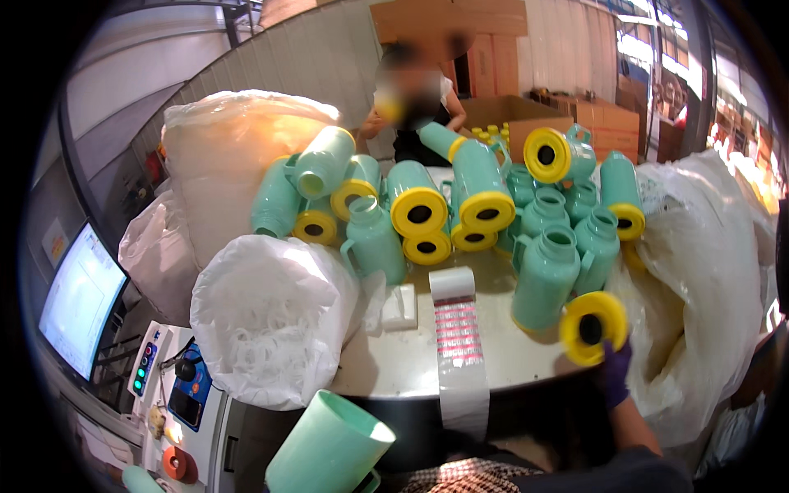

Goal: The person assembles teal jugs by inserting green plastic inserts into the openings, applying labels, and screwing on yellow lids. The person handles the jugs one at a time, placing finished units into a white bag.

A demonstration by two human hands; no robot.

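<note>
My right hand (616, 371), in a purple glove, is closed on the edge of a round yellow base ring (569, 329) with a dark centre. It holds the ring at the table's right front edge, near a standing green jug body (546, 278). Close to me at the bottom, a green jug body (329, 448) is tilted with its wide open end facing up and right. My left hand does not show. Several more green jug bodies are heaped across the table, many fitted with yellow bases (419, 214).
A white bag of clear rings (275, 329) stands at the left, by a roll of printed labels (459, 337) hanging over the table edge. Large plastic sacks (707, 271) flank the table. A co-worker (415, 107) is across from me. A monitor (82, 300) stands far left.
</note>
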